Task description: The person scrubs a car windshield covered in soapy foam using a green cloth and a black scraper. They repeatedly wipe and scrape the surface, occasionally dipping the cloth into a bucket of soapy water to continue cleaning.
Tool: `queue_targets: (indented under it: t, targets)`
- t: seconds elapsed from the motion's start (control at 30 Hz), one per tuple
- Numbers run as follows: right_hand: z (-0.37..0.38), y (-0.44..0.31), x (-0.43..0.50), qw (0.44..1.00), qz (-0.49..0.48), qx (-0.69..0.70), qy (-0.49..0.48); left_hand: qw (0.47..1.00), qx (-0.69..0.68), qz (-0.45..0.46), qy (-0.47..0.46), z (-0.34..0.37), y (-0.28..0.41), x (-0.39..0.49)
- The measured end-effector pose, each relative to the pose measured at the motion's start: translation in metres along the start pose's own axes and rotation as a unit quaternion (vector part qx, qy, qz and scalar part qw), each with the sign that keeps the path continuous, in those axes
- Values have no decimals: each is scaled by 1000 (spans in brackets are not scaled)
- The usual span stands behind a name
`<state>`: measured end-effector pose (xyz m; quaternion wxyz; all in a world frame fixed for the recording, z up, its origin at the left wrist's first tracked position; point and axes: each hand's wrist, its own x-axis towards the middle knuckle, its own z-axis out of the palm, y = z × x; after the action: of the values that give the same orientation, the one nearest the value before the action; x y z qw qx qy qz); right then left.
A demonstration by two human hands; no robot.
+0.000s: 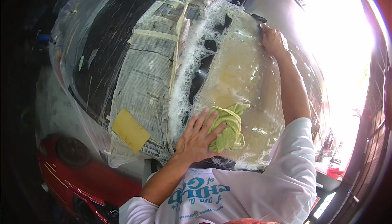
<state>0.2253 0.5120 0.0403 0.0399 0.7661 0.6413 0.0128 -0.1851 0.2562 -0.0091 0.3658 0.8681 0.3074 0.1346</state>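
My left hand (pixel 199 136) lies over a bunched green cloth (pixel 228 129), its fingers spread across the cloth's left side, on the near part of a wet vehicle panel (pixel 242 80). The panel has a beige, soapy surface with dark patches; white foam (pixel 186 83) runs along its left side. Farther up, at the panel's right edge, my right hand (pixel 273 41) has its fingers bent around a small dark edge or piece; whether it holds a separate thing is unclear. Masking newspaper (pixel 144 71) with tape strips borders the foam on the left, and a yellow sheet (pixel 131 130) lies on it.
Clear plastic sheeting (pixel 88 126) covers dark glass and bodywork on the left. A red car (pixel 101 178) stands at the lower left. At the right are a bright opening and, below it, a dark surface (pixel 329 179) with a red item.
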Motion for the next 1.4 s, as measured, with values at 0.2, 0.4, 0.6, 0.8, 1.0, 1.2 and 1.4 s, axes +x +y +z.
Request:
queue_targets:
  t: [0.2, 0.4, 0.6, 0.8, 1.0, 1.2, 1.4]
  targets:
    - [-24, -44, -1, 998, 11, -32, -49, 1000, -14, 1, 20, 3, 1, 0]
    - [-1, -6, 0, 998, 4, 60, 15, 1000, -23, 7, 9, 1, -1, -1]
    - [10, 10, 3, 999, -11, -30, 27, 1000, -20, 16, 19, 7, -2, -2]
    - [-3, -46, 0, 999, 21, -41, -16, 999, -31, 13, 4, 0, -2, 1]
    - [-6, -34, 4, 999, 43, -26, 15, 999, -27, 21, 36, 4, -6, 1]
    - [-16, -51, 3, 999, 25, -40, -14, 999, -24, 21, 44, 3, -2, 2]
    - [-7, -26, -3, 998, 67, -13, 7, 999, -27, 20, 39, 1, -1, 0]
